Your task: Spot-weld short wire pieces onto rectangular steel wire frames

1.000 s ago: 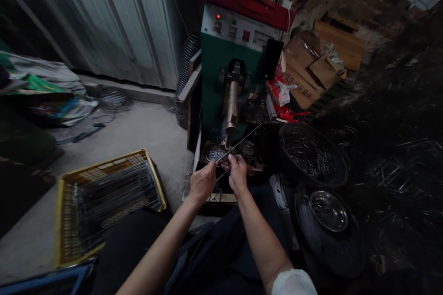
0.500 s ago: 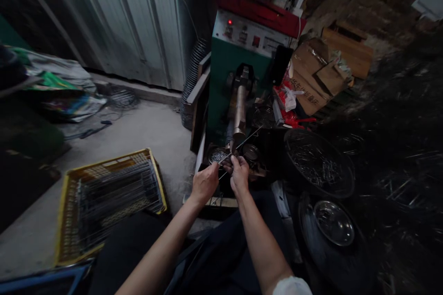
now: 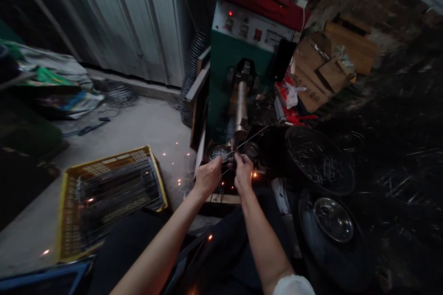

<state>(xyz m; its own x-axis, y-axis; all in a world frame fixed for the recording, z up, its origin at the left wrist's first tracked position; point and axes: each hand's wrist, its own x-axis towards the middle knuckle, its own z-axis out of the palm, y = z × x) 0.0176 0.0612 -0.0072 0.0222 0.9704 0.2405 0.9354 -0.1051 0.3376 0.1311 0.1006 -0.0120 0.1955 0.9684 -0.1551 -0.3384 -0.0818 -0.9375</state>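
My left hand (image 3: 208, 177) is closed, fingers pinched on the near end of a thin metal wire frame (image 3: 255, 135). My right hand (image 3: 243, 173) is closed on the same wire frame, close beside the left. The frame slants up to the right, just under the electrode tip of a spot welder (image 3: 221, 64). Its thick metal arm (image 3: 241, 108) points down towards my fingers. Just beyond my left hand, a round dish (image 3: 210, 147) holds small shiny metal parts. Several orange sparks glow around my hands. My fingers hide part of the frame and its contact with the tip.
On the floor at left stands a yellow plastic crate (image 3: 65, 212) with wire racks inside. At right are a dark basin (image 3: 349, 179) of metal pieces and a shiny steel bowl (image 3: 334, 219). Cardboard (image 3: 308, 73) leans beside the welder. Sacks (image 3: 65, 78) lie at far left.
Sparks have appeared around my hands, over the floor and crate. Both hands keep hold of the wire frame at the welder tip, barely moved. The view has shifted slightly.
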